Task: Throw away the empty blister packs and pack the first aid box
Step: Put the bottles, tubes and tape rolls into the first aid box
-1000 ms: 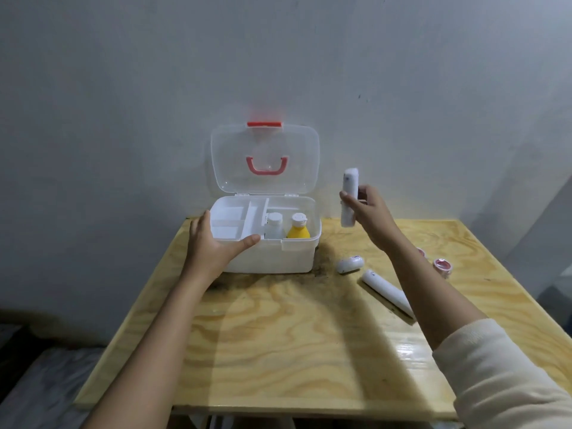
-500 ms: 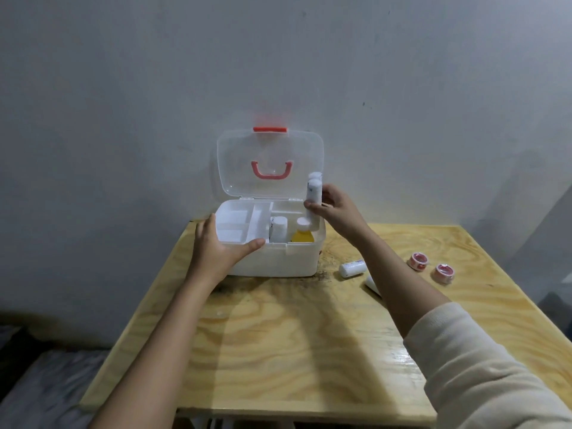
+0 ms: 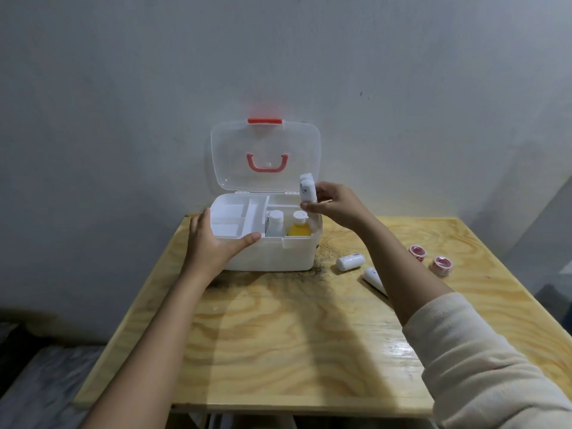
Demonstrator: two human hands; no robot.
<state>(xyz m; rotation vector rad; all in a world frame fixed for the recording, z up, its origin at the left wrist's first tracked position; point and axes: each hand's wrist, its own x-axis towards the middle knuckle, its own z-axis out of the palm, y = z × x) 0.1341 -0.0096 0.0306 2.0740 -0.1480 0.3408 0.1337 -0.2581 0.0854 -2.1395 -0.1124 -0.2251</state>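
Note:
The white first aid box (image 3: 278, 258) stands open at the table's far edge, its clear lid (image 3: 266, 156) with a red handle leaning back against the wall. Inside are a white divided tray (image 3: 238, 216), a white bottle (image 3: 275, 222) and a yellow bottle (image 3: 299, 227). My left hand (image 3: 213, 246) grips the box's front left rim. My right hand (image 3: 337, 207) holds a white roll (image 3: 307, 188) upright over the box's right end. No blister packs are visible.
On the wooden table (image 3: 294, 335) to the right of the box lie a small white roll (image 3: 349, 262), a white tube (image 3: 374, 278) partly hidden by my right arm, and two red-and-white tape rolls (image 3: 417, 252) (image 3: 442, 265). The wall is directly behind.
My right hand has carried the white roll leftward from beside the box to above its right end. My left hand has stayed on the box rim.

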